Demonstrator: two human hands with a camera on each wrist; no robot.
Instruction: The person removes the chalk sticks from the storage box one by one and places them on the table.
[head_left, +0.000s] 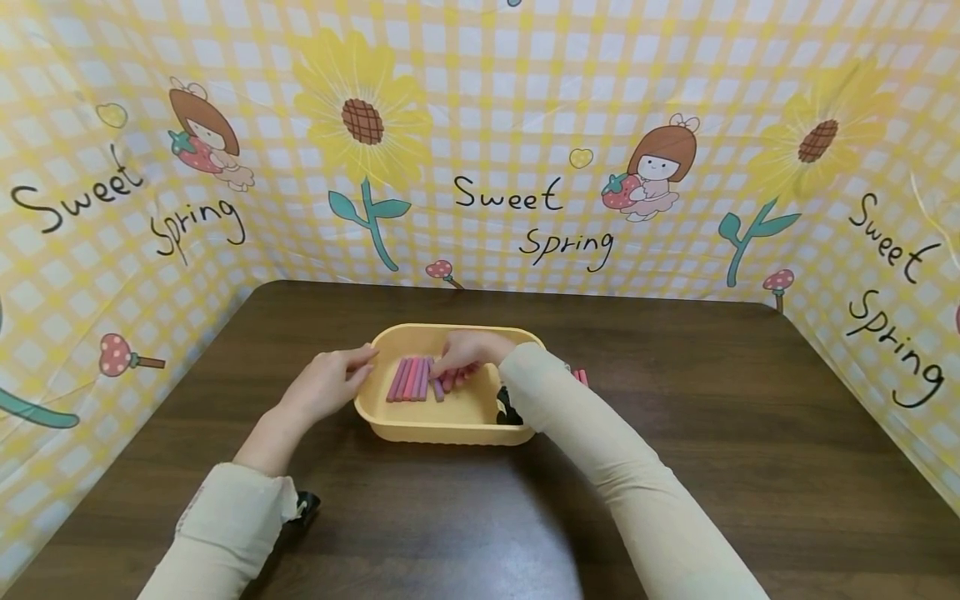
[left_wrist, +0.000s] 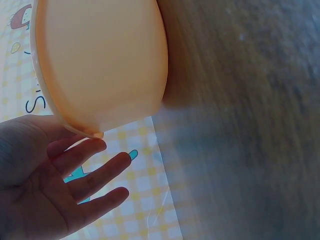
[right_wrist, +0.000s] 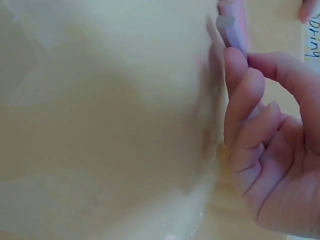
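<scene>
A yellow plastic basin stands on the dark wooden table. My left hand pinches its left rim between thumb and fingers; in the left wrist view the other fingers spread below the rim. Inside the basin, several pink and purple sticks, like chalk, lie side by side at the left. My right hand reaches in beside them and pinches a purple stick. In the right wrist view that purple stick shows its round end past the thumb and forefinger.
Behind the right sleeve, some pink sticks show beyond the basin's right side. A black wrist device hangs under the right cuff, over the basin. Patterned yellow-checked cloth encloses the table at the back and sides.
</scene>
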